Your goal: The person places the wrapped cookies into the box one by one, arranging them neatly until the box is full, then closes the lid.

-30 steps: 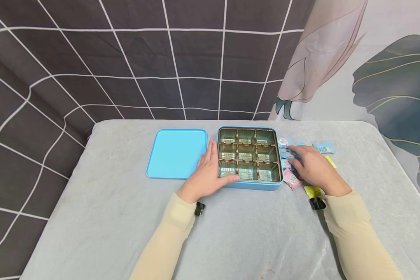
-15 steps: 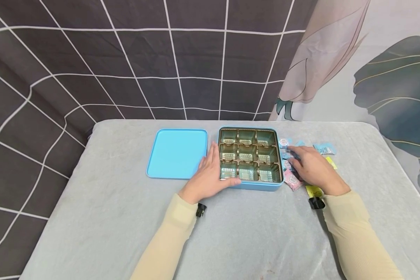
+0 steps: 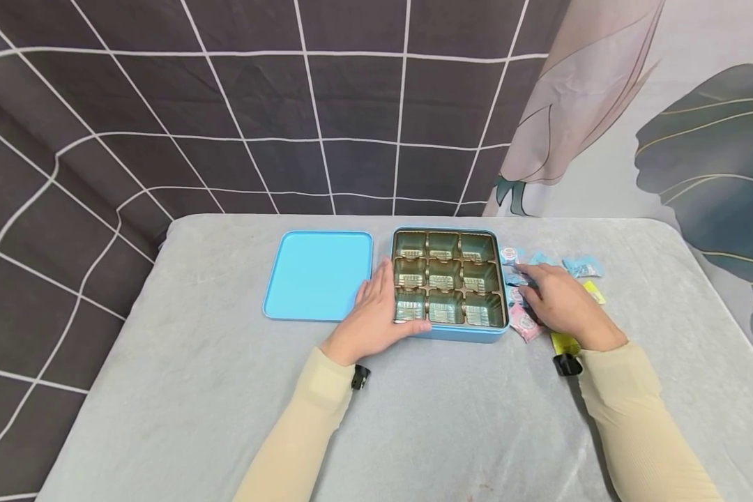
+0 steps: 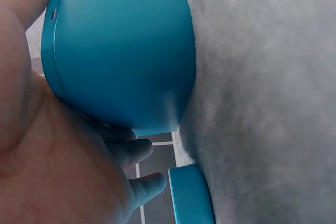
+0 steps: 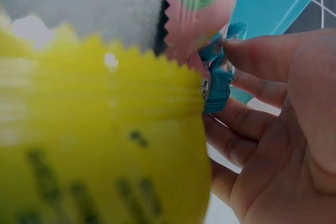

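Observation:
A square blue tin (image 3: 452, 333) with a gold insert of small compartments stands open near the table's middle. My left hand (image 3: 369, 314) lies against its left side, fingers straight and thumb along the front rim; the left wrist view shows the palm beside the blue wall (image 4: 126, 51). To the tin's right, my right hand (image 3: 565, 303) rests low over wrapped candies, its fingers loosely bent and thumb apart from the index finger. A blue candy (image 5: 218, 85) shows by the thumb tip, near a pink candy (image 5: 210, 14). A yellow candy (image 5: 105, 156) fills the right wrist view's lower left.
The blue lid (image 3: 316, 275) lies flat left of the tin. Around my right hand are a pink candy (image 3: 524, 322), a blue candy (image 3: 582, 266) and yellow candies, one (image 3: 565, 343) under the wrist. Grey cloth covers the table (image 3: 445, 425); a dark gridded curtain (image 3: 351, 90) hangs behind.
My left fingertips have slid slightly nearer along the tin's side. My right hand stays almost in place over the candies.

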A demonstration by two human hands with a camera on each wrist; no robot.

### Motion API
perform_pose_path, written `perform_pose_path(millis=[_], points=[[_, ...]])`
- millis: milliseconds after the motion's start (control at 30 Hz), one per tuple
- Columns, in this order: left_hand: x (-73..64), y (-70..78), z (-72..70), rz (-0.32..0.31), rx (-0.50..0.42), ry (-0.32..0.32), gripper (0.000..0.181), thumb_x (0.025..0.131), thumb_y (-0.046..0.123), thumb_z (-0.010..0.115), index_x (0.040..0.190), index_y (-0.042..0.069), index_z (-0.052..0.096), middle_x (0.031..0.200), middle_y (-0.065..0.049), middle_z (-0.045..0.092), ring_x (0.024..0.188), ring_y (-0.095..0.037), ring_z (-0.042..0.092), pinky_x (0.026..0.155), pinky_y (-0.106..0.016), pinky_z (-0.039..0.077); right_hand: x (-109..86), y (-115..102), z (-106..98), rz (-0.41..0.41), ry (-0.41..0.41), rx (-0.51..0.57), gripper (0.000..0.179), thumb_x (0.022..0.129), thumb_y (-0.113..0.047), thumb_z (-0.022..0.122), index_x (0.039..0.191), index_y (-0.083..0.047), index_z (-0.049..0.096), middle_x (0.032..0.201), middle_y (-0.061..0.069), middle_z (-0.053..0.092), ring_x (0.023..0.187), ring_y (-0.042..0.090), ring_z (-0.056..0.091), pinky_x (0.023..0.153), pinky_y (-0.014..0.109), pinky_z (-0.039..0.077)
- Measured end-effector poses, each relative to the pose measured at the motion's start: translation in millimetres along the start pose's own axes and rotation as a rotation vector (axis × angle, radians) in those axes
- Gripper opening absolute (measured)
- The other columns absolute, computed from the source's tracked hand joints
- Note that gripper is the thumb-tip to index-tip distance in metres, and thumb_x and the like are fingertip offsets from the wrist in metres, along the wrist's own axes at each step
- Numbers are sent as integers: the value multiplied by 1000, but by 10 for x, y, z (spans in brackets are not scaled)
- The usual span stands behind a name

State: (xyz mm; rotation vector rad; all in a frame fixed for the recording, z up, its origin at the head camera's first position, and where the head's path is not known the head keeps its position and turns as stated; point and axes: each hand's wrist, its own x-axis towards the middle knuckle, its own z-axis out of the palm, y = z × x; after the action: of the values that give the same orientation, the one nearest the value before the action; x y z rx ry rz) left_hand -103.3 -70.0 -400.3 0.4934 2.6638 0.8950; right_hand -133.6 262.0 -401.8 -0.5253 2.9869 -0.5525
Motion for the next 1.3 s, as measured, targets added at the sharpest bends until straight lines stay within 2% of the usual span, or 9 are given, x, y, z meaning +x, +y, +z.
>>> perform_pose_path(millis=[567, 967, 1300], points=[[27, -46, 60, 0, -20, 5, 126, 85, 75, 60, 158, 3, -15, 167, -14, -14, 154, -25, -7, 122, -43, 0, -7, 22, 20, -57, 40, -25, 37, 95, 1, 61, 131, 10, 58, 123, 34, 61, 117, 51, 55, 101, 63, 40], [23, -53, 64, -2, -50, -7, 125, 85, 75, 58, 157, 6, -17, 167, -13, -17, 154, -23, -9, 122, -37, 8, -3, 8, 30, -84, 93, -20, 35, 93, 4, 62, 127, 12, 59, 114, 33, 63, 109, 49, 57, 96, 62, 43], [18, -22, 43, -20, -102, -22, 124, 87, 69, 62, 157, 6, -19, 166, -13, -20, 153, -21, -11, 121, -35, 10, 11, 6, 24, -69, 123, -9, 37, 92, 3, 62, 128, 12, 59, 109, 32, 61, 104, 48, 56, 93, 61, 43]])
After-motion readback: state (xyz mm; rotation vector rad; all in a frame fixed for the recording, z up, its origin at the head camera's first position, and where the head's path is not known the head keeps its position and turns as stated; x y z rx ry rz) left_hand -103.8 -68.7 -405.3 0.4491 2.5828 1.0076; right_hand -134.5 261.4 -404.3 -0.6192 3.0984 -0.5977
